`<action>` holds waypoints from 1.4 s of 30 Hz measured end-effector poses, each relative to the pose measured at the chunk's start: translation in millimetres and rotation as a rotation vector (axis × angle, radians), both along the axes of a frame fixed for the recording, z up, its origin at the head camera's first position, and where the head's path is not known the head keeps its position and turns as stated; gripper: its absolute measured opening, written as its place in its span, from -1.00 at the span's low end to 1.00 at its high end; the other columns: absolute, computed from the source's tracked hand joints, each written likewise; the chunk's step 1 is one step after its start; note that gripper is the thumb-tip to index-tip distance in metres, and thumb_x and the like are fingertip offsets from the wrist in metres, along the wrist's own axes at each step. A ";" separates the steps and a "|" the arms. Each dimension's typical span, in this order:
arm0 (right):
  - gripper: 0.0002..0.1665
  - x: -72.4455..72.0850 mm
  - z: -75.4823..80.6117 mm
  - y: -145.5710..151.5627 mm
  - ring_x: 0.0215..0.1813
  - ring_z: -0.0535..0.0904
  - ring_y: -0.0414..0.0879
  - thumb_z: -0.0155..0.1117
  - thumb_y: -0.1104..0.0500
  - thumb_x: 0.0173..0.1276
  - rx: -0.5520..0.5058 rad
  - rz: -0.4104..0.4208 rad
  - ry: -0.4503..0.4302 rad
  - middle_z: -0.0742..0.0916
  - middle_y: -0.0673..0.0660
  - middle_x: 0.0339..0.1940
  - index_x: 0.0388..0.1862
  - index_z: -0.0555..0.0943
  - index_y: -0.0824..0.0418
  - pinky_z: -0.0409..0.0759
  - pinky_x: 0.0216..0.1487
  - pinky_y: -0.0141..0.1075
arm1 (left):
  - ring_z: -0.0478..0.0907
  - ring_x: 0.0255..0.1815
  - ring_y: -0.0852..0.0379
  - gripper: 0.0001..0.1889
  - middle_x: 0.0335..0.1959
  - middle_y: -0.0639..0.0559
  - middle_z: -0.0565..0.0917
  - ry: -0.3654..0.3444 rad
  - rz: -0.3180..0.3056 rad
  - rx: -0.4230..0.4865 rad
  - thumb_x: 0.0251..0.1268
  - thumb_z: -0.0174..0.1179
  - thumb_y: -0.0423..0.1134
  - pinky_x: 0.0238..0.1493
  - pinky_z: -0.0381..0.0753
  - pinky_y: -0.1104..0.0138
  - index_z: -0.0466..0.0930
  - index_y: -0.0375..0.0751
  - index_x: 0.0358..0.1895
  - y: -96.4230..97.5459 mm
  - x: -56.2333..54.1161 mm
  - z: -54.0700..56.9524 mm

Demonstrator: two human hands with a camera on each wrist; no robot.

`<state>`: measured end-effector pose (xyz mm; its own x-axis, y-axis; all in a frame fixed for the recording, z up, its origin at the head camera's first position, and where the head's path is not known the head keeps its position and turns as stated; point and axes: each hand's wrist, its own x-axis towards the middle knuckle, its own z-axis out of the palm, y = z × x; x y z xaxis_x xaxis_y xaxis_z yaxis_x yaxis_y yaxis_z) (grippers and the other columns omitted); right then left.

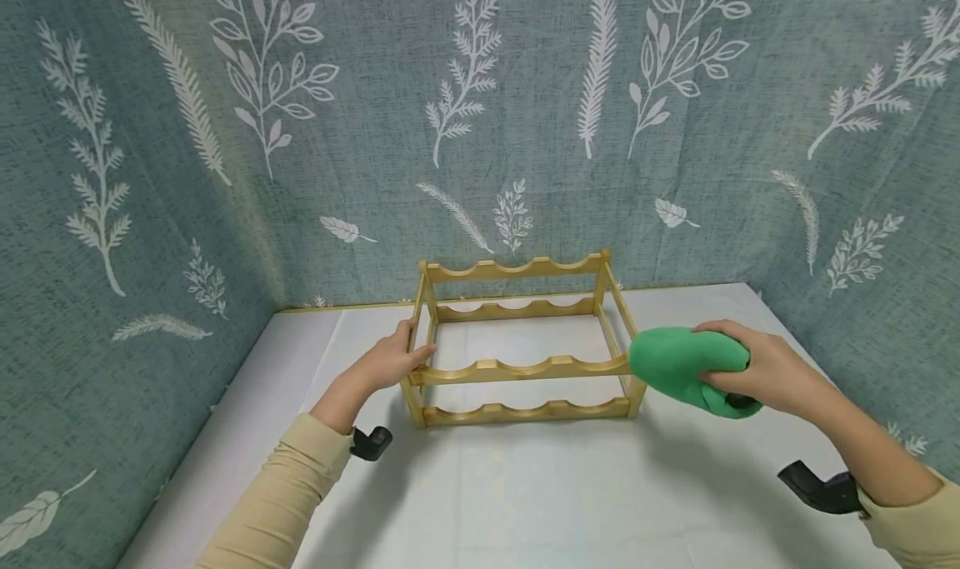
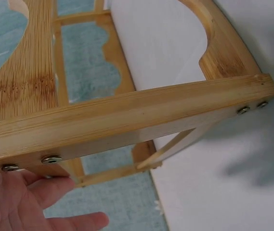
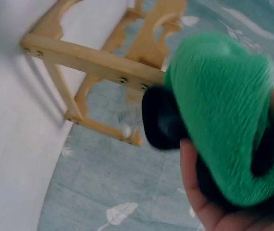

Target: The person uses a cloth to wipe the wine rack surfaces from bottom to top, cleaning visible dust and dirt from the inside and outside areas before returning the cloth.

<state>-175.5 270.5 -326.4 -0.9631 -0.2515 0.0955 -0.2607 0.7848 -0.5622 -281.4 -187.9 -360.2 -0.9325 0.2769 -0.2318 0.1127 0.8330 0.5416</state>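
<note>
A pale wooden rack [image 1: 522,371] with scalloped rails stands on the white table. At its left end, my left hand [image 1: 386,359] grips the upper side rail; in the left wrist view, the hand [image 2: 19,204] shows beside that rail [image 2: 127,110], with some fingers hidden behind the wood. Off the rack's right end, my right hand [image 1: 772,369] holds a bunched green fluffy cloth [image 1: 678,365] above the table. Close up, a black rounded part [image 3: 161,118] pokes out beside the cloth [image 3: 218,106]; its kind cannot be told.
The white table [image 1: 525,502] reaches forward to a teal leaf-print curtain [image 1: 375,152], which also hangs along both sides. Screw heads [image 3: 122,81] dot the rack's end rail. Black wrist mounts [image 1: 821,490] stick out near the sleeves.
</note>
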 end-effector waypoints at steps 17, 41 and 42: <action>-0.45 -11.2 -104.0 -18.5 -0.37 0.45 -0.12 0.33 0.26 -0.03 -0.047 0.081 -0.180 0.65 0.12 -0.28 0.02 0.48 0.33 0.39 -0.46 -0.25 | 0.38 0.15 -0.27 -0.18 0.26 -0.44 0.26 0.011 0.002 -0.005 0.36 -0.21 0.21 0.06 0.38 -0.04 -0.24 -0.30 0.43 -3.4 -0.1 -2.7; -0.37 -0.4 -1.6 -18.7 -0.34 0.48 -0.07 0.36 0.20 0.08 0.017 0.035 0.030 0.63 0.25 -0.18 0.15 0.41 0.31 0.39 -0.48 -0.24 | 0.37 0.16 -0.27 -0.24 0.28 -0.42 0.24 0.029 -0.005 -0.019 0.38 -0.21 0.15 0.05 0.39 -0.04 -0.18 -0.32 0.42 -0.8 -1.4 -2.2; -0.37 1.8 -3.0 -22.7 -0.32 0.49 -0.06 0.36 0.21 0.07 0.015 0.031 0.050 0.63 0.27 -0.15 0.14 0.42 0.32 0.40 -0.47 -0.24 | 0.36 0.18 -0.27 -0.23 0.29 -0.42 0.24 0.026 -0.002 -0.019 0.37 -0.20 0.15 0.06 0.38 -0.05 -0.18 -0.30 0.42 -0.9 -1.4 -2.1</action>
<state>-173.7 247.8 -329.4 -0.9491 -0.2827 0.1391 -0.3122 0.7844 -0.5359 -282.8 -188.8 -362.3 -0.9378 0.2746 -0.2122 0.1285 0.8428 0.5226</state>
